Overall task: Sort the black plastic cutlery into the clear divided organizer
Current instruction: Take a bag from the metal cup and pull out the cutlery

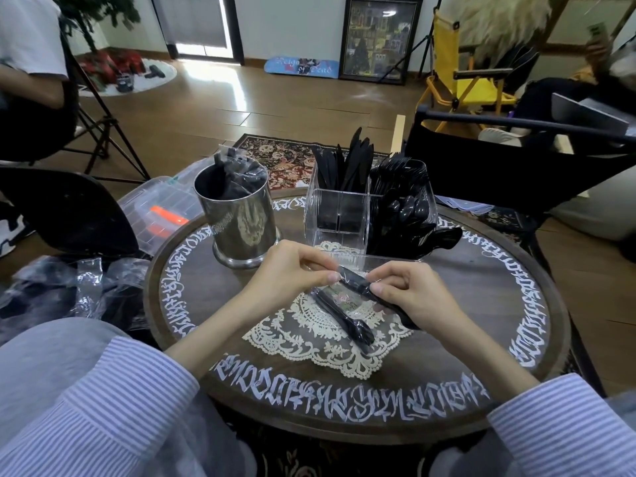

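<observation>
Both hands pinching one clear-wrapped cutlery packet [364, 287] above the lace doily [309, 342]: left hand [292, 270] at the upper end, right hand [409, 294] curled round the lower part. Round lettered table [509, 304] underneath; clear organizer [340, 215] behind, holding knives [347, 163] at the back and spoons [406, 215] on the right; steel canister [237, 215] to the left; wrapped fork [347, 321] lying on the doily

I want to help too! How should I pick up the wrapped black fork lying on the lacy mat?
Pinch the wrapped fork by its slim handle, the end farther from the person, coming straight down from above. It lies flat on the lace doily with its tines toward the person, so the handle's long sides are free for finger and thumb. Both hands are busy with another wrapped piece just above it.
</observation>
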